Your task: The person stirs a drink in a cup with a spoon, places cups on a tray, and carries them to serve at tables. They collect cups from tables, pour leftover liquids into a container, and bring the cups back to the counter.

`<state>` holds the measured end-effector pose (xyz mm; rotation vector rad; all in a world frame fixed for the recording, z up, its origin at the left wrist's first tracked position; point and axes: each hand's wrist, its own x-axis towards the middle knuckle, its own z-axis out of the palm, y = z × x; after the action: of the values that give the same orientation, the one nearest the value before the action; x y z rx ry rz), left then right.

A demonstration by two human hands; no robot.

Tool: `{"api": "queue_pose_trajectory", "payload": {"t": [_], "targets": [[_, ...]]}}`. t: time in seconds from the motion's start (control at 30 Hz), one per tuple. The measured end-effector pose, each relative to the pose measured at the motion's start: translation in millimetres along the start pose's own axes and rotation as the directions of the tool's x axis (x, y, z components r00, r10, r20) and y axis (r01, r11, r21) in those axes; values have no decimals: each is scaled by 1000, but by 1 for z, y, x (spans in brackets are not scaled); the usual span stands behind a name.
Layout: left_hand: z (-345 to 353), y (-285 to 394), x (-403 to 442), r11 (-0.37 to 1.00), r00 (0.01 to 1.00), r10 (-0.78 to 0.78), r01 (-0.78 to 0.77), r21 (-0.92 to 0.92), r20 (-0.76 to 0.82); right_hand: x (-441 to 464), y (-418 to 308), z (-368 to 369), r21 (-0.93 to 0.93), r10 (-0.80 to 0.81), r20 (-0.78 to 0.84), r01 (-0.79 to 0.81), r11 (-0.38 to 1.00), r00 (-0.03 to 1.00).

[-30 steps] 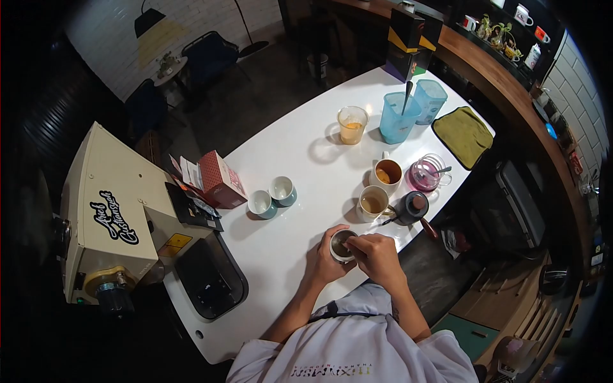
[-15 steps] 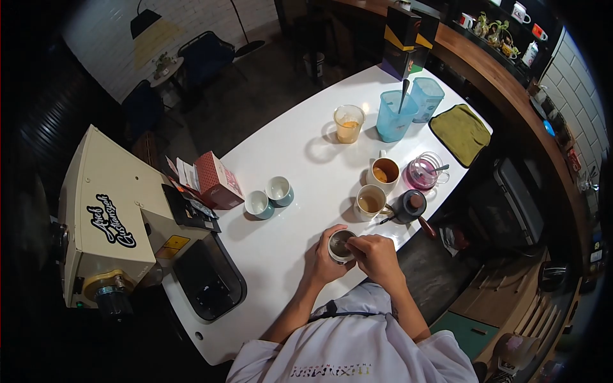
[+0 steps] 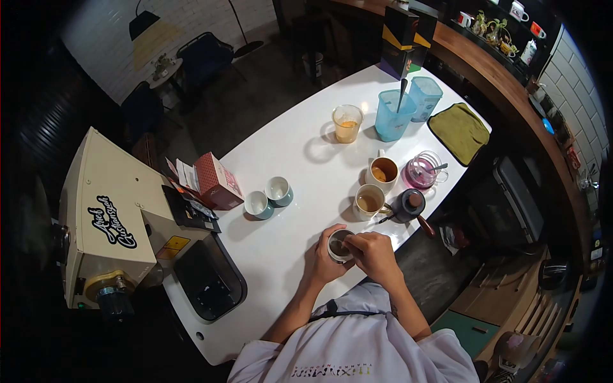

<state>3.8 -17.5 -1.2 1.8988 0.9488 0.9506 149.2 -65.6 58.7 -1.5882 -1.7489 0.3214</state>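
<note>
My left hand (image 3: 325,260) is wrapped round a small cup (image 3: 341,245) near the table's front edge. Over the cup's right rim, my right hand (image 3: 372,253) is pinched on something thin and too small to make out, which reaches into the cup. Just beyond stand a white mug with brownish liquid (image 3: 369,202) and a second mug (image 3: 382,173) with an orange-brown inside. To their right are a dark pot with a wooden handle (image 3: 408,205) and a glass vessel of pink liquid (image 3: 420,171) with a spoon in it.
Two small cups (image 3: 268,196) stand left of centre, by a red box (image 3: 217,181) and a cream machine (image 3: 108,223). Farther back are a glass cup (image 3: 347,124), blue containers (image 3: 394,115), a green cloth (image 3: 460,133) and black boxes (image 3: 399,45).
The view has shifted slightly. My left hand still holds the cup, and my right hand has moved only a little at its rim.
</note>
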Motion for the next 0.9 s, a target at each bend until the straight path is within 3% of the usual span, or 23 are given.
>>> {"api": "queue_pose_trajectory", "payload": {"t": [0.1,0.3,0.4,0.9], "targets": [[1,-3,-1,999,1000,-14,14,-30,17,-2,-1,0,-14,13,60,-12,1000,998],[2,-2,-1,1000,1000,-1,1,-22,-3,2,0,-4,29,-26,-5,26,999,1000],[1,-5,-2,999,999,-29,30,-42,19,2,-3,-7,-27,22,116,-19,999,993],[2,-2,-1,1000,1000,3,-3,24,6,3,-1,-8,2,-32,23,32,999,999]]}}
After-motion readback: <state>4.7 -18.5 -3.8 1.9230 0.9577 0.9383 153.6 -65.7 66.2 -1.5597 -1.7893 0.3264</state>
